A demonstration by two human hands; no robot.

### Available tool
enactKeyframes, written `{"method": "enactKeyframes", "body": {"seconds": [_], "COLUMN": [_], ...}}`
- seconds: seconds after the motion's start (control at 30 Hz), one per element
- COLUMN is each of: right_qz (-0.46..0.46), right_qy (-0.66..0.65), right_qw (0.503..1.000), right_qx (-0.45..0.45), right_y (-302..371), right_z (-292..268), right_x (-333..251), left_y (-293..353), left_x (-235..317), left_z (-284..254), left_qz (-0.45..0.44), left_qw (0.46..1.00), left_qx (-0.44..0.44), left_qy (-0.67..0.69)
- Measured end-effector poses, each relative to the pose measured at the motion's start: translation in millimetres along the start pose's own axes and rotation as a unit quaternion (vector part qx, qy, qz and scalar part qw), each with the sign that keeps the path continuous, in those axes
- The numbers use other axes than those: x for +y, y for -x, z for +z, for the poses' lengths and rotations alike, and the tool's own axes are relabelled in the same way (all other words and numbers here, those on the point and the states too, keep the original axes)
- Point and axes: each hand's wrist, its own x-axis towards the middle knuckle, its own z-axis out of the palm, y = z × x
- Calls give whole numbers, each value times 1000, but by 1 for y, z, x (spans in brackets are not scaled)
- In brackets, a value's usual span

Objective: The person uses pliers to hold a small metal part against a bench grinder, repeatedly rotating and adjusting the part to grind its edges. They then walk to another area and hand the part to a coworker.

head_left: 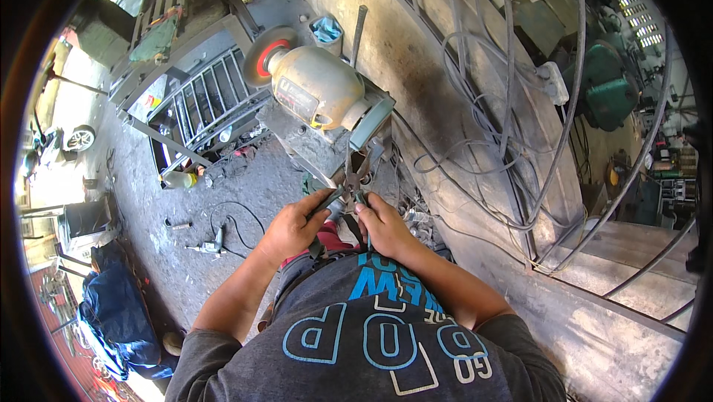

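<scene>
In front of my waist, a pair of dark pliers [352, 178] points away from me, its jaws spread a little. My left hand [295, 222] is closed round one handle, thumb along it. Closed on the other handle, my right hand [383, 225] has its thumb on top. Just beyond the jaws is a dusty bench grinder [316, 88]. Its wire-like wheel with a red hub [265, 60] is on the left, and a grey guard [372, 124] covers the near right end. Whether the jaws touch the guard, I cannot tell.
The grinder sits on a metal stand [293, 138]. A concrete wall [475, 127] with hanging cables [512, 105] rises at the right. A metal rack [204, 97] stands at the left. A corded power tool [212, 243] lies on the floor, with a blue-covered bundle [119, 305] farther left.
</scene>
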Motion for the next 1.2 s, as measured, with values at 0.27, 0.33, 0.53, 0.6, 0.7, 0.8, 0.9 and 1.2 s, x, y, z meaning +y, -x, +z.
{"method": "enactKeyframes", "body": {"seconds": [0.27,0.33,0.53,0.6,0.7,0.8,0.9,1.2], "right_qz": [33,31,36,34,43,43,41,51], "right_qy": [-15,-15,-8,-9,-15,-11,-8,-25], "right_qw": [999,999,999,999,999,999,999,998], "right_qx": [-2,1,3,5,4,8,8,2], "right_y": [2,1,1,1,2,2,1,1], "right_z": [-1,0,0,0,0,0,0,-1], "right_x": [-1,0,2,2,2,3,4,5], "left_y": [-1,-2,-1,-1,-1,-1,-2,-1], "left_x": [-2,-2,-3,-3,-4,-3,-2,1], "left_z": [2,2,2,3,4,5,5,4], "left_qz": [17,17,17,30,32,34,33,28], "left_qw": [1000,1000,1000,999,999,999,999,999], "left_qx": [10,11,8,16,17,19,19,15], "left_qy": [0,5,-1,-5,-5,-3,-2,-4]}}
